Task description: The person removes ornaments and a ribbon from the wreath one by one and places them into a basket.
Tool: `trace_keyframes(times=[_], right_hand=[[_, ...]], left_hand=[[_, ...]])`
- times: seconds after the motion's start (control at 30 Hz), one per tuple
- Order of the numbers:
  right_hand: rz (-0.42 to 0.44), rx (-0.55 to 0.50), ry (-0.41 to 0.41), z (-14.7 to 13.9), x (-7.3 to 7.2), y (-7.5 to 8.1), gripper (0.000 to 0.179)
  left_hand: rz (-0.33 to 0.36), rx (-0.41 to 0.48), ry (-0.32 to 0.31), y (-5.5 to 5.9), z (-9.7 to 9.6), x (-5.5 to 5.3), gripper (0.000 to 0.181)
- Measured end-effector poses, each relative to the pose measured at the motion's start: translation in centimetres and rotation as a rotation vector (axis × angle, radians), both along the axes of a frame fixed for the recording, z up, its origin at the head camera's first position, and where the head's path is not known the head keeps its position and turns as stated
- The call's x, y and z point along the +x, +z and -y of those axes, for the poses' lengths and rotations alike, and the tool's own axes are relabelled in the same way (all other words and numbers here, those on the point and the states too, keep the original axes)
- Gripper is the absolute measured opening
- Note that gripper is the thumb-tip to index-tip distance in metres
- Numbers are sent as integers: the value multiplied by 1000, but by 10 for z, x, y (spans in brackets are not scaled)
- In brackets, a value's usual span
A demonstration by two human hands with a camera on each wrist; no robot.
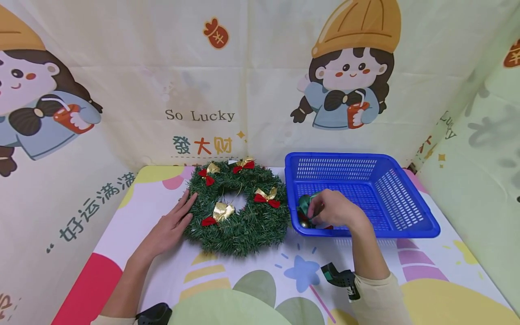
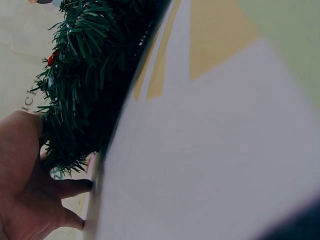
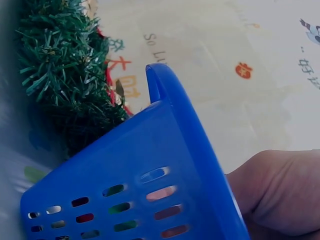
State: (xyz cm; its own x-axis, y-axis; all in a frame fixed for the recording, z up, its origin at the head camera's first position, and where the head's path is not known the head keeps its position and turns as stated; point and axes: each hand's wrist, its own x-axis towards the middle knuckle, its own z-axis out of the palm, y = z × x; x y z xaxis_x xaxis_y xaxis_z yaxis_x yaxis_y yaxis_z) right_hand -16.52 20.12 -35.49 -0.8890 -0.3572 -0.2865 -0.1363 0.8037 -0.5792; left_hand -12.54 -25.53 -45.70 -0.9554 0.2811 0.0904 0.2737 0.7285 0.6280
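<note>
A green wreath (image 1: 243, 232) with several red and gold bows lies on the table. My left hand (image 1: 172, 228) rests against the wreath's left side, its fingers extended; in the left wrist view the hand (image 2: 25, 185) has its fingertips down by the tabletop. Inside the blue basket (image 1: 367, 158), my right hand (image 1: 337, 208) reaches into the near left corner with bent fingers. Right at its fingertips is a shiny green decoration (image 1: 304, 203), with a small gold ball (image 1: 304, 224) and something red beside it. Whether the fingers pinch the green piece is hidden.
The basket stands just right of the wreath, its left wall close to the branches. A printed cloth backdrop (image 1: 260, 90) rises behind the table and along both sides. The tabletop (image 1: 227, 271) carries a colourful printed cover.
</note>
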Motion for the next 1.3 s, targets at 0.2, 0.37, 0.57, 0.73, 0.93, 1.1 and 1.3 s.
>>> trace_keyframes(times=[0.2, 0.37, 0.57, 0.73, 0.93, 1.1, 1.3], right_hand=[[6, 11, 30, 0, 3, 1, 13], [5, -1, 45, -1, 5, 4, 15], [-2, 0, 84, -3, 8, 7, 16], [-27, 10, 113, -4, 12, 12, 16], [-70, 26, 131, -7, 14, 16, 14], [-103, 11, 165, -9, 16, 18, 11], [-117, -15, 194, -9, 19, 20, 17]], left_hand=[[-1, -3, 0, 0, 1, 0, 59], [-5, -4, 0, 1, 0, 0, 59], [3, 0, 5, 2, -1, 1, 58], [6, 0, 5, 2, 0, -1, 59], [-7, 8, 1, 0, 0, -2, 58], [-32, 3, 6, 0, -3, -2, 58], [-51, -40, 53, 5, -6, 0, 56]])
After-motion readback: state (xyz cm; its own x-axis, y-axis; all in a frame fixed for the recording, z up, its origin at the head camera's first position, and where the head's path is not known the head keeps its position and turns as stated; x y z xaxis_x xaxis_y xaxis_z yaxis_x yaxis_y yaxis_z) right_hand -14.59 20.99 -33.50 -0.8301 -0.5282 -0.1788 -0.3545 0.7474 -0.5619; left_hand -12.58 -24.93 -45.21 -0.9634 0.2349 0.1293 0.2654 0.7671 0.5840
